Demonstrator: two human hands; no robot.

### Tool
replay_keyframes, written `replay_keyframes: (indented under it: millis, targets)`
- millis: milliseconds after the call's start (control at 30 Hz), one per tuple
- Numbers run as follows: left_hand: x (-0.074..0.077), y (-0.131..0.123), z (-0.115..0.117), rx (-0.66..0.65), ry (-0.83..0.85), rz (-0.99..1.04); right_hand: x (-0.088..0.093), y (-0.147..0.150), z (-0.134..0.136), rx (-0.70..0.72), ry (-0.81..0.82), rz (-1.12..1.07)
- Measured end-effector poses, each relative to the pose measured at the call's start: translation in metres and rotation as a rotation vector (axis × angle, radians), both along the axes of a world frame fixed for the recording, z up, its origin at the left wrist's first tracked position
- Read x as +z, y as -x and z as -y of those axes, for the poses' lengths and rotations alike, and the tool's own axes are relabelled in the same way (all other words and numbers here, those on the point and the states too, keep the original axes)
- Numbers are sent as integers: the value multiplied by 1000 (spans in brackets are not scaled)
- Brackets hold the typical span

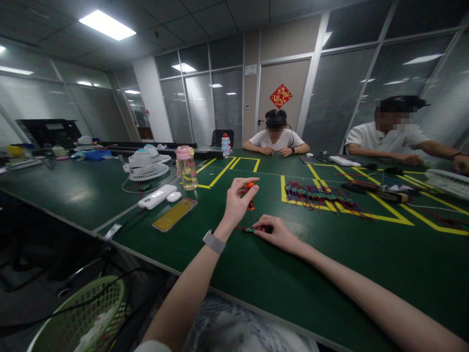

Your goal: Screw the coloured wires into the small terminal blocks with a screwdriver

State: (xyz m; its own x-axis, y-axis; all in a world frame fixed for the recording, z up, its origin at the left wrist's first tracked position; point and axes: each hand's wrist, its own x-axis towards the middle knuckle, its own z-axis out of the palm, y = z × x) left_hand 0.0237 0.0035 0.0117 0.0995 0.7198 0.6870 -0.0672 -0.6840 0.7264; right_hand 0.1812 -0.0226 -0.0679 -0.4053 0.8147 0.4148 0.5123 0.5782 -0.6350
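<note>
My left hand (237, 199) is closed around an orange-handled screwdriver (250, 195), held upright with its tip down on a small green circuit board (250, 229). My right hand (275, 232) lies on the green table (330, 264) and pinches that board, holding it flat. Thin red wires trail off the board to the left. A grey watch band sits on my left wrist.
A pile of red and black wired parts (318, 195) lies inside yellow floor-tape lines ahead. A yellow phone (175, 214), white remote (157, 196), pink-capped bottle (186, 167) and desk fans (146, 165) stand left. Two people sit across the table. A green basket (84, 318) is below left.
</note>
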Motion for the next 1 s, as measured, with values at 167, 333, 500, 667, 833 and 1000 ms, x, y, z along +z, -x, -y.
replay_keyframes:
  millis: [167,333,500,667,833,1000]
  targets:
    - [-2,-3,-2,-225,133,109,0,0,0,-5,9,6]
    - [-1,-1,-1,-91,72,39,2,1,1,-1,16,0]
    - [-1,1,-3,-74,11,13,3,2,2,0,20,-4]
    - [-2,-1,-5,-268,121,121,1,1,1,2,21,-6]
    - [1,2,-2,-41,22,30,1,0,1,2,10,4]
    - [2,1,-1,-140,29,-13,2,0,1,3,16,-1]
